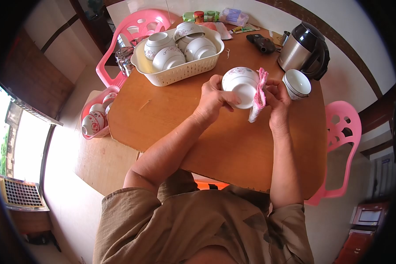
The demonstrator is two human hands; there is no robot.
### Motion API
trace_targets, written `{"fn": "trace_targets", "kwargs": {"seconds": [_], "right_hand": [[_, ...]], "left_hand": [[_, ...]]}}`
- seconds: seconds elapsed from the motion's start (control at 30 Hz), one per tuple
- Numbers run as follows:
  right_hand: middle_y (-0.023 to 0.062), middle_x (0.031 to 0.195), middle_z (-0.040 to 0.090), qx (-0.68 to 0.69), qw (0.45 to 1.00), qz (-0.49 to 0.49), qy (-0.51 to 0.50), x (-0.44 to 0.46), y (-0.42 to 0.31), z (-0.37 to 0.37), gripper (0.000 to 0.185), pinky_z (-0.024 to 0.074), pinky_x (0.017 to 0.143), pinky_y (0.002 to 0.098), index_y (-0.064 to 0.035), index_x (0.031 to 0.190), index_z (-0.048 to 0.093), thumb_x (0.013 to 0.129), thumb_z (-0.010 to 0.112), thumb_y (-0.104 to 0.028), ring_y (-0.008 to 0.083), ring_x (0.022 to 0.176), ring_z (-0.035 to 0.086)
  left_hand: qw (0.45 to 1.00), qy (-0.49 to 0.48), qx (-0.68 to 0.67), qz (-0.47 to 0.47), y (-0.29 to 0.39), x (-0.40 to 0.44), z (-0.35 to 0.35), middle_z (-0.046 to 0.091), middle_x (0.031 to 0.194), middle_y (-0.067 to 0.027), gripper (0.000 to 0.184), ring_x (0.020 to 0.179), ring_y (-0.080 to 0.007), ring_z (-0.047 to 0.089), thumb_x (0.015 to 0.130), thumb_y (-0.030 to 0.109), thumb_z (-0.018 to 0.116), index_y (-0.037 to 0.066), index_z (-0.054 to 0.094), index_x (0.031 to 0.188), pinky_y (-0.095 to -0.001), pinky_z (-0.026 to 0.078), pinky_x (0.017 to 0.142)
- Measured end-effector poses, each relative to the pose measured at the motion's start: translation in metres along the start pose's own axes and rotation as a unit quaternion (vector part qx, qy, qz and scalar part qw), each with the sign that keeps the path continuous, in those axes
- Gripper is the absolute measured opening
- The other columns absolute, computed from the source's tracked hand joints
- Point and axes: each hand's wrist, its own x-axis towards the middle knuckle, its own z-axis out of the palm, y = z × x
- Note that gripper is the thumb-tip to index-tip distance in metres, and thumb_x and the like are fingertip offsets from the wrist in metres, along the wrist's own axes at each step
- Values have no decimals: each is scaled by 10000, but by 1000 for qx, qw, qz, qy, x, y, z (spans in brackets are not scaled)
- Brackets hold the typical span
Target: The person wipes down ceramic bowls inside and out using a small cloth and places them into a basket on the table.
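A white bowl (240, 83) with a floral band is held above the wooden table (171, 127), tipped so its foot faces me. My left hand (213, 99) grips its left side, the thumb lying across the foot. On the right, my right hand (277, 103) is closed on a pink and white cloth (260, 94) pressed against the bowl's edge. Just beyond that hand, a small stack of white bowls (297, 83) stands upright on the table. A cream plastic basket (180, 75) behind my left hand holds several upturned and tilted white bowls (169, 58).
A steel kettle (299, 48) with a black handle stands at the back right, near a dark object (262, 43). Packets and jars (199, 16) line the back edge. Pink chairs (343, 127) flank the table. A pink basket of bowls (86, 114) sits lower left.
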Motion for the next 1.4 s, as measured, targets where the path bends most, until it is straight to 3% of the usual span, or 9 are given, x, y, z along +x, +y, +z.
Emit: {"fn": "trace_targets", "kwargs": {"seconds": [0.23,0.3,0.4,0.5,0.57,0.77,1.1,1.2,1.4], "right_hand": [[16,847,573,-282,936,-212,0,-6,-4,15,204,467,668,282,-43,1034,672,839,726,-76,159,746,558],[82,892,590,-385,859,-339,-11,-10,-11,27,234,491,699,381,-78,995,681,766,731,-90,287,794,590],[65,859,556,-490,768,-410,-47,-21,-17,42,229,468,714,407,-120,955,691,735,750,-144,276,813,576],[69,953,596,-453,824,-339,-17,-21,-16,43,361,502,752,389,-121,1063,682,721,796,-151,288,872,600],[85,1008,615,-391,881,-265,-4,-14,-12,36,468,527,787,367,-109,1151,657,716,826,-145,291,902,618],[32,1069,583,-136,990,-21,-26,0,1,7,420,516,700,237,-58,1214,650,849,781,-218,102,882,590],[44,1072,633,87,991,103,-5,-2,8,11,525,517,779,264,-36,1306,549,893,732,-305,110,925,614],[36,1230,610,138,972,186,-50,-3,17,3,504,475,953,306,-18,1375,499,935,658,-207,138,1101,579],[21,1229,602,105,973,174,-108,-5,25,5,558,454,963,319,-62,1365,511,867,718,-206,143,1126,559]], "left_hand": [[954,50,247,165,-8,-9,9,649,908,-97,558,779,-126,586,556,73,858,-4,549,1014,-271,523,734],[945,54,244,210,-18,-4,10,667,879,-151,533,781,-204,647,598,135,852,-11,545,1009,-326,537,735],[916,57,304,255,-22,-5,7,672,843,-193,487,788,-298,689,661,235,843,15,538,970,-393,536,716],[897,57,354,259,-22,-5,7,671,869,-188,515,811,-347,684,628,229,846,22,540,987,-417,539,729],[891,54,346,288,-23,-5,7,678,870,-144,542,796,-231,659,612,178,864,6,546,1015,-352,538,731],[946,47,246,206,-14,-6,2,651,909,-110,654,816,-186,638,502,46,822,-20,557,1097,-304,540,756],[996,41,40,69,-5,0,-4,645,914,-107,611,714,-184,622,491,-74,714,-51,562,1082,-295,513,549],[997,47,-53,42,-3,1,-4,636,841,-88,591,623,-168,602,492,-57,734,-20,558,1055,-266,467,466],[988,-27,-150,-17,-11,10,-19,631,937,-109,452,805,-220,633,636,95,655,3,551,1065,-384,529,622]]}}
